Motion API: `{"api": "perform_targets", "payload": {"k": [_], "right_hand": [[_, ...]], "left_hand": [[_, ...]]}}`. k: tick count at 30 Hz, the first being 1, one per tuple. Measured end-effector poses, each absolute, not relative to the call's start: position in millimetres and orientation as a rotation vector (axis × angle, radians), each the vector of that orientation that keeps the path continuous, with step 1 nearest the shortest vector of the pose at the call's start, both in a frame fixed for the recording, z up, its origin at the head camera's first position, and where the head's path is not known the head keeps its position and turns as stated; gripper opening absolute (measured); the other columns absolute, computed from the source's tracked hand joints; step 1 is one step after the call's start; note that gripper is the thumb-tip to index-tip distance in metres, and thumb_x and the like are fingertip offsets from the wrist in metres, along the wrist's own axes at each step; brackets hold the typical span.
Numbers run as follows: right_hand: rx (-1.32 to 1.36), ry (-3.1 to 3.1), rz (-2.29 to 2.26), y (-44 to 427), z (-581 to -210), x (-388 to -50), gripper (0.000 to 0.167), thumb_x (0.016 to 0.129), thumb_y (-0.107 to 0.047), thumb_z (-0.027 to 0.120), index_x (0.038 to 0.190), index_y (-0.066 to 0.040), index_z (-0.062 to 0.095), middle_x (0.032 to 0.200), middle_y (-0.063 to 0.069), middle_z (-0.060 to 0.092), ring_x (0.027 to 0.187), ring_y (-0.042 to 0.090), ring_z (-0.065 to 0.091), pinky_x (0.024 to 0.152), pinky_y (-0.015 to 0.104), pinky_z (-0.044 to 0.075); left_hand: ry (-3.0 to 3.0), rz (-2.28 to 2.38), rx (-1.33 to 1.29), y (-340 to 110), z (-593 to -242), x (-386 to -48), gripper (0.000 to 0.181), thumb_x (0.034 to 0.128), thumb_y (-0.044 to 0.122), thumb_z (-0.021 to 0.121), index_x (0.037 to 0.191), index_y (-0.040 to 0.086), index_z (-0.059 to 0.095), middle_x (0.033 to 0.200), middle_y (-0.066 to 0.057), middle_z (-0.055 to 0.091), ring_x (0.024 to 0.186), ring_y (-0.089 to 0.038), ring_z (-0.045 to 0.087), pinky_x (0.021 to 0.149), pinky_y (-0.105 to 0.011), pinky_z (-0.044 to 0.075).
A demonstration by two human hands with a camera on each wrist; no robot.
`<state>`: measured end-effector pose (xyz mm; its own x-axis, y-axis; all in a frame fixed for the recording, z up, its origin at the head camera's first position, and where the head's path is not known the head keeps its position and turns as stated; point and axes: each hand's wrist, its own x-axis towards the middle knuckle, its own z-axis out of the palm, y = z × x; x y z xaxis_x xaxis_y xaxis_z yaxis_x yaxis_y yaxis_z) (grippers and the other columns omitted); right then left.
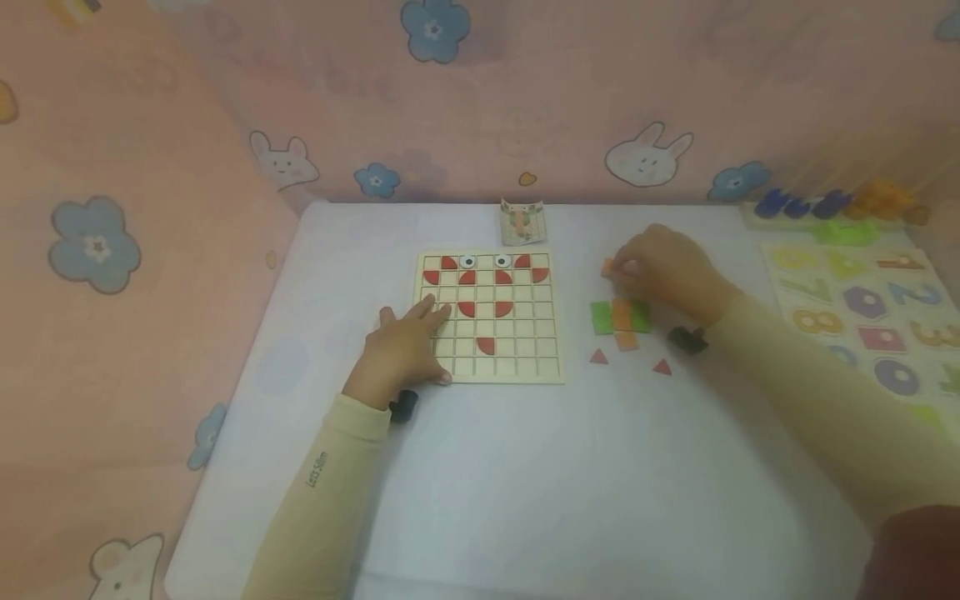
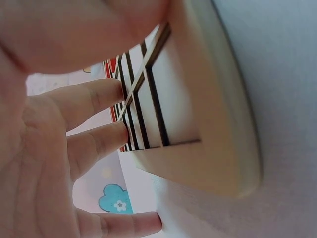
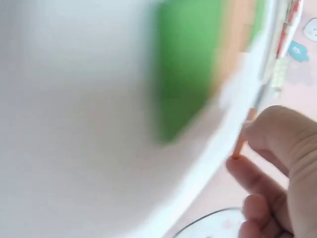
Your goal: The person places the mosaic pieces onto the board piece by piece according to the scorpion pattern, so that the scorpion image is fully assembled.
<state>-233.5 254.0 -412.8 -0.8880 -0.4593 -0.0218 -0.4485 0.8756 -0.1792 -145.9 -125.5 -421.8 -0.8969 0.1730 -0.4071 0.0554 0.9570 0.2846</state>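
A wooden grid board [image 1: 557, 333] lies on the white table, bearing several red quarter-circle pieces [image 1: 486, 345] and two eye pieces [image 1: 502, 262] in its upper cells. My left hand [image 1: 401, 350] rests on the board's left edge with its fingers spread; in the left wrist view the fingertips [image 2: 115, 91] touch the grid. To the right of the board, my right hand [image 1: 667, 271] pinches a small orange tile [image 3: 239, 146] between thumb and finger. Below that hand lie green tiles [image 1: 602, 317], orange tiles [image 1: 622, 315] and two red triangles [image 1: 662, 367].
Behind the board stands a small picture card [image 1: 522, 233]. At the far right are a number-and-shape board [image 1: 847, 275] and a rack with blue and orange pieces [image 1: 832, 204]. A black strap piece [image 1: 687, 339] shows at the right wrist. Patterned pink cloth [image 1: 525, 100] hangs behind the table.
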Motion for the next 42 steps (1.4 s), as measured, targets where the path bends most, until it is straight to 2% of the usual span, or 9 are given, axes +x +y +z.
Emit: {"api": "perform_targets", "payload": {"k": [5,9,16,20,22,25,31,37,42], "right_hand": [[-0.718,2.945,-0.388,198,-398,-249,0.024,0.099,-0.027,0.077,0.114,-0.008,0.083,0.113,0.010,0.078,0.102,0.030,0.054,0.097,0.048,0.044],[-0.839,2.899,-0.434,152,-391,-255,0.021,0.097,-0.026,0.079,0.111,-0.012,0.085,0.109,0.006,0.078,0.099,0.030,0.054,0.092,0.046,0.044],[-0.930,2.841,-0.342,106,-402,-257,0.017,0.097,-0.023,0.078,0.110,-0.013,0.084,0.105,0.003,0.079,0.100,0.027,0.060,0.099,0.046,0.047],[-1.078,2.844,-0.289,99,-416,-252,0.006,0.096,-0.014,0.077,0.097,-0.012,0.082,0.087,0.000,0.075,0.086,0.026,0.058,0.090,0.042,0.046],[-1.130,2.863,-0.269,98,-421,-249,0.007,0.095,-0.010,0.074,0.091,-0.013,0.080,0.078,-0.001,0.070,0.081,0.026,0.053,0.081,0.040,0.044],[-1.162,2.893,-0.229,96,-425,-247,0.010,0.096,-0.010,0.073,0.088,-0.014,0.079,0.076,-0.001,0.069,0.080,0.026,0.048,0.076,0.037,0.040],[-1.098,2.901,-0.075,91,-426,-245,0.008,0.098,-0.015,0.074,0.098,-0.014,0.081,0.091,0.001,0.074,0.087,0.026,0.048,0.082,0.037,0.043],[-1.114,2.908,0.032,87,-422,-243,0.016,0.100,-0.018,0.068,0.106,-0.010,0.080,0.118,0.007,0.072,0.099,0.029,0.053,0.095,0.044,0.049],[-1.069,2.888,-0.068,86,-418,-248,0.019,0.100,-0.018,0.064,0.109,-0.010,0.080,0.131,0.009,0.068,0.115,0.032,0.055,0.109,0.049,0.044]], "left_hand": [[2.670,0.377,0.154,-126,-426,-146,0.114,0.0701,0.034,0.100,0.166,0.030,0.039,0.177,0.001,0.019,0.120,-0.037,0.038,0.090,-0.055,0.050],[2.679,0.395,0.157,-125,-431,-148,0.113,0.0698,0.034,0.100,0.165,0.032,0.040,0.176,0.002,0.021,0.117,-0.035,0.038,0.088,-0.052,0.049],[2.686,0.381,0.165,-120,-435,-148,0.113,0.0689,0.036,0.101,0.165,0.032,0.041,0.176,0.002,0.021,0.117,-0.036,0.038,0.088,-0.054,0.048],[2.682,0.368,0.161,-119,-434,-146,0.113,0.0694,0.036,0.100,0.165,0.032,0.040,0.176,0.002,0.021,0.119,-0.036,0.038,0.090,-0.054,0.048],[2.683,0.370,0.162,-119,-433,-145,0.113,0.0693,0.035,0.100,0.165,0.032,0.040,0.176,0.002,0.021,0.119,-0.036,0.038,0.090,-0.054,0.048],[2.683,0.374,0.163,-119,-432,-145,0.113,0.0697,0.035,0.100,0.165,0.032,0.041,0.176,0.002,0.022,0.121,-0.037,0.037,0.091,-0.055,0.048],[2.688,0.362,0.149,-120,-431,-145,0.114,0.0699,0.036,0.100,0.166,0.032,0.039,0.176,0.002,0.020,0.125,-0.038,0.036,0.095,-0.059,0.047],[2.693,0.370,0.144,-123,-428,-145,0.114,0.0695,0.035,0.100,0.165,0.032,0.040,0.176,0.002,0.021,0.120,-0.036,0.037,0.092,-0.056,0.047],[2.700,0.362,0.143,-125,-426,-147,0.113,0.0700,0.036,0.100,0.166,0.031,0.039,0.176,0.002,0.020,0.121,-0.037,0.038,0.092,-0.057,0.048]]}}
